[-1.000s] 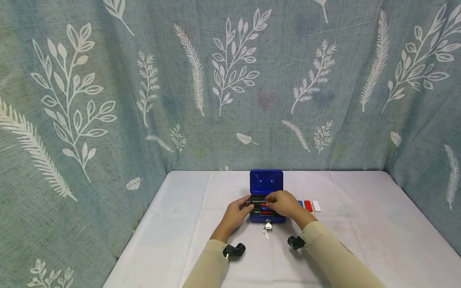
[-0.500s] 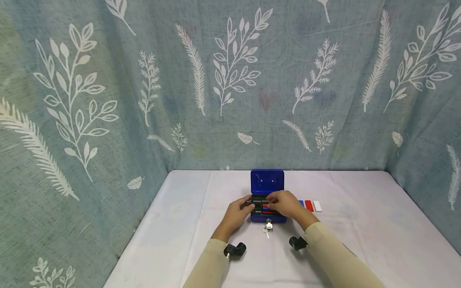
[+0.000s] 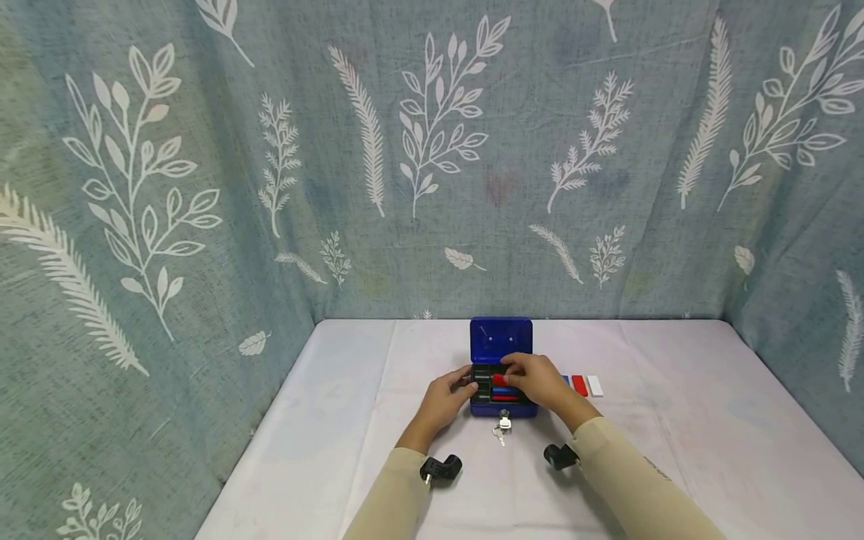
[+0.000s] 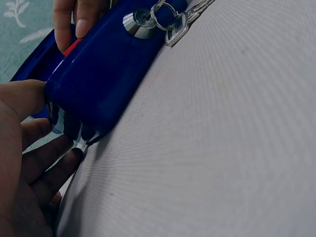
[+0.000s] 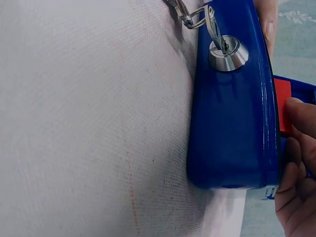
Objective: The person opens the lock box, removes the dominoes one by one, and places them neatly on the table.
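A blue cash box (image 3: 486, 411) stands on the white cloth with its lid (image 3: 501, 340) raised and a black compartment tray (image 3: 481, 373) inside. My right hand (image 3: 536, 381) is over the tray, pinching a flat red block (image 5: 283, 106) between thumb and fingers, its face showing above the rim. Below it in the tray, blue and red block edges (image 3: 505, 391) are visible. My left hand (image 3: 442, 405) touches the box's left end, thumb at the top edge and fingers loosely spread against the side, as the left wrist view shows. The right hand hides part of the tray.
Keys (image 3: 500, 431) on a ring hang from the lock (image 5: 228, 53) at the box's front. To the right of the box lie a red block (image 3: 579, 385), a white block (image 3: 594, 385) and a partly hidden blue one (image 3: 565, 380). A patterned curtain (image 3: 432, 187) surrounds the table.
My right hand has shifted slightly, and the red block it pinches now shows a broader face above the tray. My left hand stays at the box's left end.
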Tool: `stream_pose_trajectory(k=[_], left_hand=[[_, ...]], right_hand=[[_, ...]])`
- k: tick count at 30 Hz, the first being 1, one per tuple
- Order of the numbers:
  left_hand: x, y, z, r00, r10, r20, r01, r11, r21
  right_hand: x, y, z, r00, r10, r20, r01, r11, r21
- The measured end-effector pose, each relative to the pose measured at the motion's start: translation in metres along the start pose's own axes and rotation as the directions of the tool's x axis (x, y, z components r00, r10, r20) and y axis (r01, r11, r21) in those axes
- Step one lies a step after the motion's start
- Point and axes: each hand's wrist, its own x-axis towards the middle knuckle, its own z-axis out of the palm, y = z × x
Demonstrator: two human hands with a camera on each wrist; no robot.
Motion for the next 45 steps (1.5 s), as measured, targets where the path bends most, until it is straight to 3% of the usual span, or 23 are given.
stream_pose_trajectory(k=[21, 29, 45], left_hand=[[-0.005, 0.0, -0.001, 1.0, -0.003, -0.003, 0.003, 1.0, 0.01], [-0.003, 0.0, -0.001, 1.0, 0.02, -0.01, -0.02, 1.0, -0.009], [-0.001, 0.001, -0.001, 1.0, 0.014, -0.012, -0.014, 1.0, 0.007]], right_hand=[[-0.002, 0.004, -0.004, 0.998, 0.055, -0.04, -0.052, 0.996, 0.069], [-0.001, 0.007, -0.009, 0.997, 0.025, -0.078, -0.018, 0.996, 0.09], [-0.008, 0.02, -0.023, 0.998, 0.039, -0.052, -0.031, 0.99, 0.141]])
